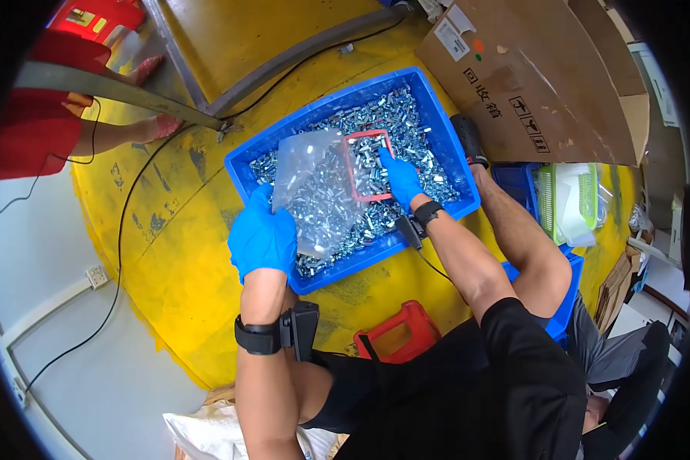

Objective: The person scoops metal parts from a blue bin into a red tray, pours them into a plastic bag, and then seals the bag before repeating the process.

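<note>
My blue-gloved left hand (263, 236) pinches the clear plastic bag (307, 184), my right hand (402, 180) grips the red rectangular frame (350, 165), likely steadying both over silvery metal pieces (406, 115) in this blue plastic bin (391, 245).

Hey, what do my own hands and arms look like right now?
Your left hand and right hand wear blue gloves. Black straps circle the left and right wrists, each with a black device; a thin dark cable trails from the right one. Your right arm has a short black sleeve.
</note>
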`<state>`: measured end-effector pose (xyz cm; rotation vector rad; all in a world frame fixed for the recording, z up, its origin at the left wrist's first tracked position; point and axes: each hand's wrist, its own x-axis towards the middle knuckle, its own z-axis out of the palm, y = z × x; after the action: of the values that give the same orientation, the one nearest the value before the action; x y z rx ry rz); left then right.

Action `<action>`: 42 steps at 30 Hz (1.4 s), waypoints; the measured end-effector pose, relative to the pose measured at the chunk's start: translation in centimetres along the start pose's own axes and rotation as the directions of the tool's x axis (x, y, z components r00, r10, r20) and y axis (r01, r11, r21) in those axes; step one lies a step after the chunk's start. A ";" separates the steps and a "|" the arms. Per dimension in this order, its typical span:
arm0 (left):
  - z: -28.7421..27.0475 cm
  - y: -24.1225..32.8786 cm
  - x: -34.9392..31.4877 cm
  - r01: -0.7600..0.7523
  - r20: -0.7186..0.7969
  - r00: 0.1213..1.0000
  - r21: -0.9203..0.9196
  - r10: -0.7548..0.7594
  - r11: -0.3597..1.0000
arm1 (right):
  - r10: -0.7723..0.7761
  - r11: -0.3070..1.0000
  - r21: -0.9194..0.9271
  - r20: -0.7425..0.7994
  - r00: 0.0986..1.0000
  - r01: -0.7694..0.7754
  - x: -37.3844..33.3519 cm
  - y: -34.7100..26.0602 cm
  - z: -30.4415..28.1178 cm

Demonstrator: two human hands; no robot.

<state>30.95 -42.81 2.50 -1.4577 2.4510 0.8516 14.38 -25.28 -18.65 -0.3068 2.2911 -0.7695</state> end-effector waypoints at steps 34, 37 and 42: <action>6.7 -0.6 1.0 -0.412 -0.023 0.911 -0.113 0.413 0.904 | -0.017 0.977 0.206 0.363 0.932 -0.062 -8.8 -12.1 -6.5; 7.5 -0.8 1.2 -0.244 0.036 0.968 -0.095 0.248 0.965 | 0.100 0.989 -0.136 0.334 0.937 -0.057 -7.6 -16.4 -6.2; 7.2 -0.9 1.6 -0.035 0.034 0.999 -0.170 0.041 0.985 | -0.020 0.611 -0.744 0.327 0.945 0.270 -2.1 -19.2 -2.3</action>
<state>29.88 -40.36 -4.41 -1.4376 2.4383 1.1098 14.45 -38.73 -4.55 -0.9533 2.1953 0.2797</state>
